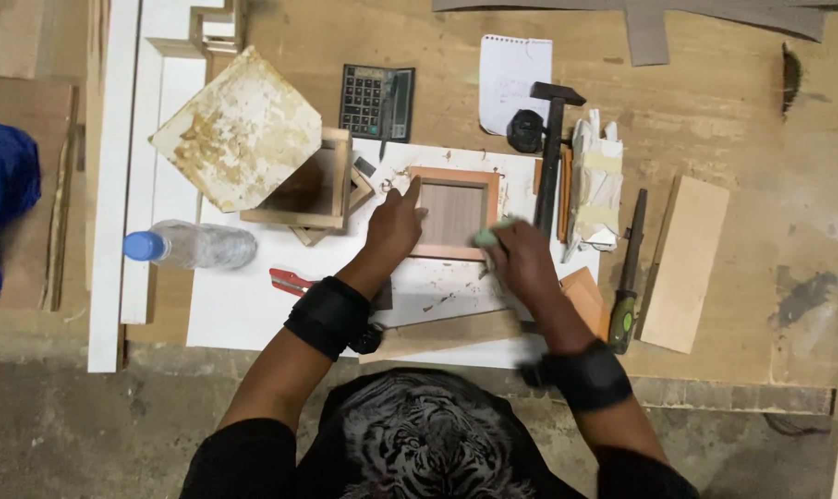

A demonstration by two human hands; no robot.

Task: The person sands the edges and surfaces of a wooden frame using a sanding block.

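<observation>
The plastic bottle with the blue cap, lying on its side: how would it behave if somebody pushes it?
The plastic bottle would probably roll, since it lies on its round side across the white board. It looks clear and mostly empty, so likely light. Its thin walls may dent under a firm grip.

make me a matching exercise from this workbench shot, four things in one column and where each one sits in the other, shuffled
Things:
1. calculator
2. plastic bottle
3. small wooden frame
4. hammer

Places:
A. lying on its side at the left edge of the white board, blue cap pointing left
B. under the left hand, with the right hand at its lower right corner
C. just right of the frame, head away from the person
D. on the bare bench top, left of the white notepad

Pairs: 1-D, 2-A, 3-B, 4-C
</observation>
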